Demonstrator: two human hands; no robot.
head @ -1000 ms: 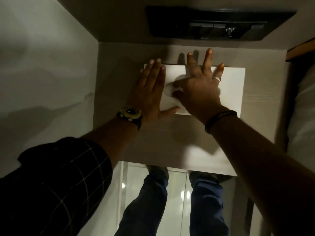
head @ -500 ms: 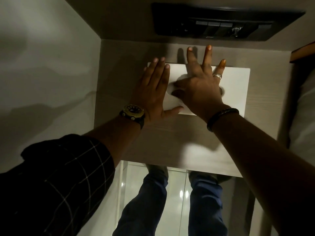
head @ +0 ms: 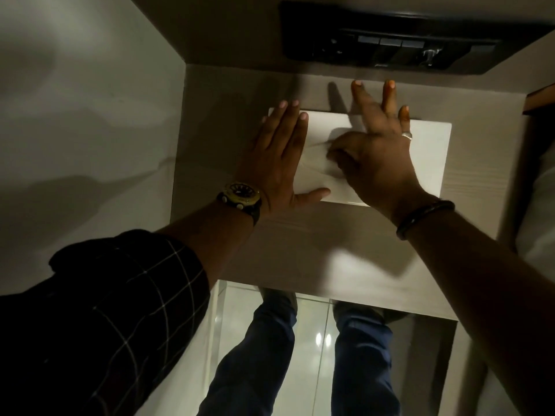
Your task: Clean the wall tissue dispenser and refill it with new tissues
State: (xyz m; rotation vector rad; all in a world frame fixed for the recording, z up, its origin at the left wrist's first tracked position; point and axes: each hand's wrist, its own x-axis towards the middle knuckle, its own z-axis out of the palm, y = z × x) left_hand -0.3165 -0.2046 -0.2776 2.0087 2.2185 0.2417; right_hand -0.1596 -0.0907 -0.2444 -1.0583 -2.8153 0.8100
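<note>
A white rectangular tissue dispenser is mounted on a pale wood-grain wall panel. My left hand, with a wristwatch, lies flat on the dispenser's left end with fingers straight and nothing in it. My right hand, wearing a ring and a dark bracelet, covers the dispenser's middle. Its thumb and forefinger pinch a wrinkled white tissue at the front face, while its other fingers stretch past the dispenser's top edge.
A dark switch panel sits on the surface above the dispenser. A plain white wall runs along the left. Below are my legs in blue trousers on glossy floor tiles. A brown edge juts in at right.
Both hands stay on the dispenser. My right hand's outstretched fingers have slid slightly up and right, and the tissue under its thumb looks more wrinkled.
</note>
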